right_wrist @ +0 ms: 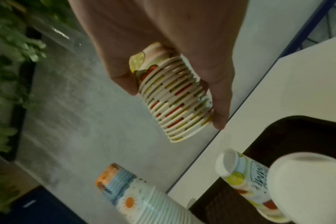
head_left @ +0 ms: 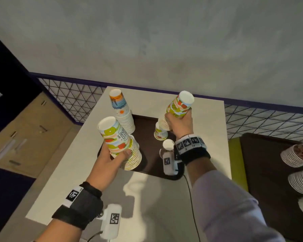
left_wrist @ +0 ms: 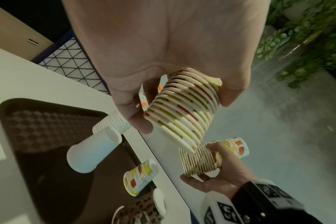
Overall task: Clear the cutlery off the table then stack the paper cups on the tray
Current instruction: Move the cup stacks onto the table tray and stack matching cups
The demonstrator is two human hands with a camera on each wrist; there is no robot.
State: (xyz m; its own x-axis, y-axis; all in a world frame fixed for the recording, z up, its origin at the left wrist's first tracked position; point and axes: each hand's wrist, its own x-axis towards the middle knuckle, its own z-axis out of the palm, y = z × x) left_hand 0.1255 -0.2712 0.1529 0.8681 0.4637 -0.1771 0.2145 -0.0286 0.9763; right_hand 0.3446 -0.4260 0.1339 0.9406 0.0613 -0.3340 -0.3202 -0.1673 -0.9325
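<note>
My left hand (head_left: 115, 156) grips a tall stack of upturned fruit-print paper cups (head_left: 120, 142) over the near left part of the brown tray (head_left: 152, 165). My right hand (head_left: 179, 123) grips a second fruit-print stack (head_left: 179, 107) above the tray's far right side. From the left wrist, the left stack (left_wrist: 182, 109) tilts in my fingers, and the right hand (left_wrist: 217, 174) shows beyond it. A beach-and-daisy print stack (head_left: 122, 116) stands at the tray's far left. One fruit-print cup (head_left: 160, 132) and a white cup (head_left: 168, 144) sit upturned on the tray. I see no cutlery.
The white table (head_left: 208, 119) ends close behind the tray, with a wire mesh fence (head_left: 73, 96) beyond. A second dark surface on the right holds stacks of paper plates (head_left: 297, 156). Cabinets (head_left: 24, 128) stand to the left. Plants (left_wrist: 307, 37) grow past the grey floor.
</note>
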